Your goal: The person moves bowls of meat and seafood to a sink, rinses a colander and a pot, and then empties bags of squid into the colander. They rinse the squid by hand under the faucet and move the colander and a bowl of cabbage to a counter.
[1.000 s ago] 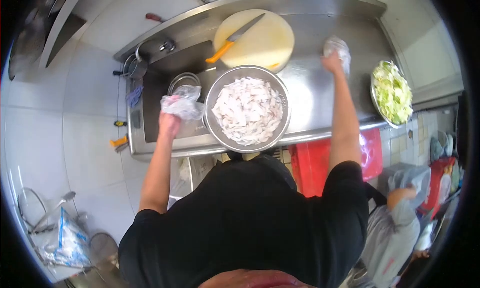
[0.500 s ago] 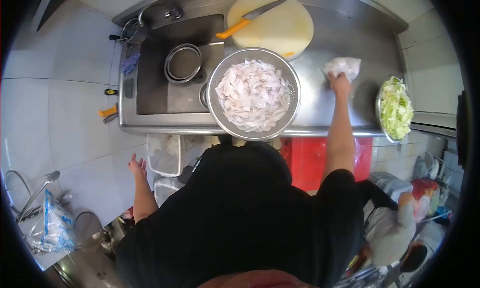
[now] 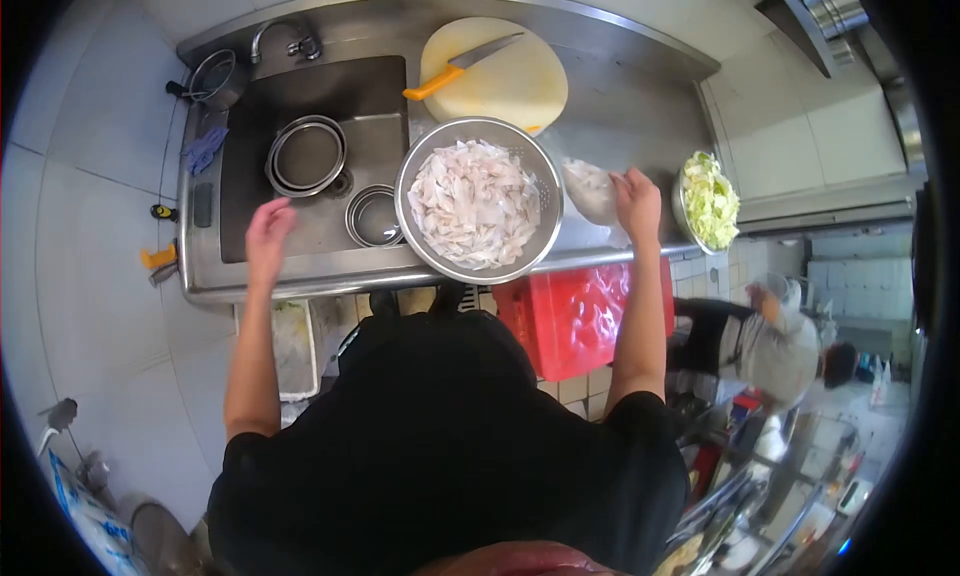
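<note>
- Right hand [image 3: 637, 201]: thumb and fingers pinch a clear plastic bag [image 3: 592, 189] with pale contents, above the steel counter [image 3: 640, 96], inward of its front edge and between the colander and the counter's right edge.
- Left hand [image 3: 270, 231]: empty, fingers loosely bent, above the front edge of the sink [image 3: 370, 86] and near a round metal bowl [image 3: 305, 156] inside it.
- Colander [image 3: 548, 201]: at the counter's front edge, its rim reaching past that edge; heaped with pale strips [image 3: 480, 206].
- Cutting board [image 3: 515, 96]: behind the colander, toward the counter's rear edge; round and off-white.
- Knife [image 3: 460, 68]: flat on the board, blade toward the rear right, the end of its orange handle projecting beyond the board's left edge.
- Chopped greens [image 3: 708, 201]: in a dish at the counter's right edge, near the front right corner.
- Red container [image 3: 570, 326]: below the counter's front edge.
</note>
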The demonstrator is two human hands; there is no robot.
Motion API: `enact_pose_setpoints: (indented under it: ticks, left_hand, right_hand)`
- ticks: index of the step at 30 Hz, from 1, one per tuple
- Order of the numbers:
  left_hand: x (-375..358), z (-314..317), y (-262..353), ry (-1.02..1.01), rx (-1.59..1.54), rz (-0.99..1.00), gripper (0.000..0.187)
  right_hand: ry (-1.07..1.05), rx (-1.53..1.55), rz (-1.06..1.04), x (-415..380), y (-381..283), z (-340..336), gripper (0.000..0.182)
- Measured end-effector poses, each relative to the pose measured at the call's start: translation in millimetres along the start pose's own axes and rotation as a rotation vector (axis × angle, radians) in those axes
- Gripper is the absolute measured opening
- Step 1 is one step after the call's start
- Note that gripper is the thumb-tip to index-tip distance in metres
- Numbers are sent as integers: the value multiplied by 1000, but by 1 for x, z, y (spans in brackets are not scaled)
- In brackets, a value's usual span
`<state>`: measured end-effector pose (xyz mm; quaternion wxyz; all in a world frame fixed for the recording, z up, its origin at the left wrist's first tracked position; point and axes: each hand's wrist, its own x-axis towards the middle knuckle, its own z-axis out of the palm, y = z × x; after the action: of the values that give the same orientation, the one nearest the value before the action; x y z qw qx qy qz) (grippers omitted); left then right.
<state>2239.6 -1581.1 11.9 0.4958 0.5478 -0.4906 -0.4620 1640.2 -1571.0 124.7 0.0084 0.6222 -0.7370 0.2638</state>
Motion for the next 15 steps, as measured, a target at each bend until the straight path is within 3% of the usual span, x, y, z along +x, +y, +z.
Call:
enact_pose_setpoints:
  ticks: [4, 7, 9, 12, 15]
  left_hand:
    - [14, 109, 38, -327, 183, 329, 31]
    - [17, 178, 61, -455, 427, 714, 47]
    - [21, 214, 59, -501, 480, 799, 57]
    - [36, 243, 11, -727, 598, 685, 62]
    - [35, 240, -6, -758, 769, 647, 63]
  right_hand:
    - [78, 90, -120, -17, -67, 28, 31]
    - [17, 250, -114, -37, -103, 88, 25]
    - [-35, 145, -134, -54, -118, 131, 26]
    - [-211, 147, -90, -76, -136, 163, 22]
    - [26, 456, -193, -94, -131, 166, 33]
